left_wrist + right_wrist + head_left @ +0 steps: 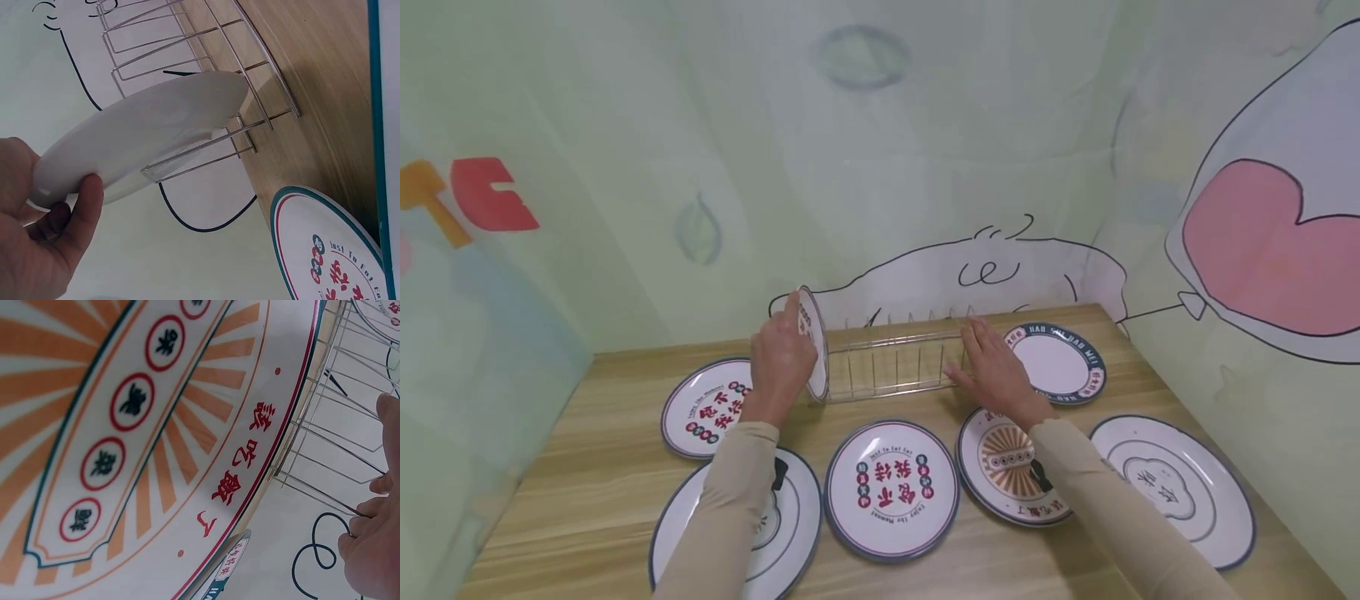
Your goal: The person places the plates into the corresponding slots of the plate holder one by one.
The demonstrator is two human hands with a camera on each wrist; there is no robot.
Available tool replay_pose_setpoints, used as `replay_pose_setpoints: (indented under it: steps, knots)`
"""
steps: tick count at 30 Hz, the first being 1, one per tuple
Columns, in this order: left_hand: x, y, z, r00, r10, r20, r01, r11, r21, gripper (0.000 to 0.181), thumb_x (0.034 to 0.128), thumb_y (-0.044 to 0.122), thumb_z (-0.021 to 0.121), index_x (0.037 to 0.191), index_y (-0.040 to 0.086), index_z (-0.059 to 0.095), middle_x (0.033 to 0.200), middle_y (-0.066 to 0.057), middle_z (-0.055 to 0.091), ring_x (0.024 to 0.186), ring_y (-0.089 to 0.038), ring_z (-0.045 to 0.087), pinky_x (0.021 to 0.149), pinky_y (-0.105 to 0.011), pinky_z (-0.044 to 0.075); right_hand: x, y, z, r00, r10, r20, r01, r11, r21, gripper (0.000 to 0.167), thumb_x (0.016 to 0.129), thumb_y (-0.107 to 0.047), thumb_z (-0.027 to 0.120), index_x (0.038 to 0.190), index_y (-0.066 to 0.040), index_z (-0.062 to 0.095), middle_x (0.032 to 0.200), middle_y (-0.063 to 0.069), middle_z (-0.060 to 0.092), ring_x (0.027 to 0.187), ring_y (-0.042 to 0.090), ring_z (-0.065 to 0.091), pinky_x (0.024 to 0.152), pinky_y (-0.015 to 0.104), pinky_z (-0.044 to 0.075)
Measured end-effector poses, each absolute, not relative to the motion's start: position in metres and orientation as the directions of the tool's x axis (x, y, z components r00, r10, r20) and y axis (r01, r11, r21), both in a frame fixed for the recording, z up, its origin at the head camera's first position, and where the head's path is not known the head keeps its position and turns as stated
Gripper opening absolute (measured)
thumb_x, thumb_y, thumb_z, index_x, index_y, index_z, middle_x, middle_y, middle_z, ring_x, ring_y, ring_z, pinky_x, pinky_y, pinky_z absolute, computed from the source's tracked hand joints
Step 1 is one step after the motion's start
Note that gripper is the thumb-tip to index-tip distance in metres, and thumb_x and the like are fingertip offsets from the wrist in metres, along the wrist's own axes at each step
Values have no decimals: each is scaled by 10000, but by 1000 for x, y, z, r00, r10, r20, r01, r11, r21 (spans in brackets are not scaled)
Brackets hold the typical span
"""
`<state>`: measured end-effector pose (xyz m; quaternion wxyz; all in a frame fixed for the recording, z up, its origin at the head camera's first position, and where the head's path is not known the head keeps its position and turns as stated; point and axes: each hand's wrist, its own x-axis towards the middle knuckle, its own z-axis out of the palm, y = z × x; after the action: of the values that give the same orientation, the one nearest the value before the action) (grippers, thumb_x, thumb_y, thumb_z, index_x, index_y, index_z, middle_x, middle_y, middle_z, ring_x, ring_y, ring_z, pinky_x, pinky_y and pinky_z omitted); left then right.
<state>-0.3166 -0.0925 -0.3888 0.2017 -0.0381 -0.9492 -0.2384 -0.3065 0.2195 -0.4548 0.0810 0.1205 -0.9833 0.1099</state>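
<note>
A wire dish rack stands at the back of the wooden table. At its left end a white plate is on edge, its lower part between the wires. My left hand pinches this plate by its rim; the left wrist view shows its plain underside, with the thumb and fingers on either side of the edge. My right hand holds the right end of the rack, its fingers at the end wires in the right wrist view.
Around the rack lie a red-lettered plate at left, a large plate, another red-lettered plate in front, an orange-rayed plate, a blue-rimmed plate and a large plate at right. A printed curtain hangs behind.
</note>
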Motion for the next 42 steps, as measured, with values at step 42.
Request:
replay_pose_setpoints:
  steps: [42]
  knots:
    - [-317, -101, -399, -916, -32, 401, 181, 857, 483, 593, 995, 149, 543, 1547, 121, 330, 917, -201, 636, 686, -289, 588, 521, -331, 457, -298, 211, -455, -970, -173, 170, -202, 964, -175, 793, 1010, -503, 494, 1555, 18, 249, 1659, 231, 135, 1543, 381, 159, 1247, 523, 193]
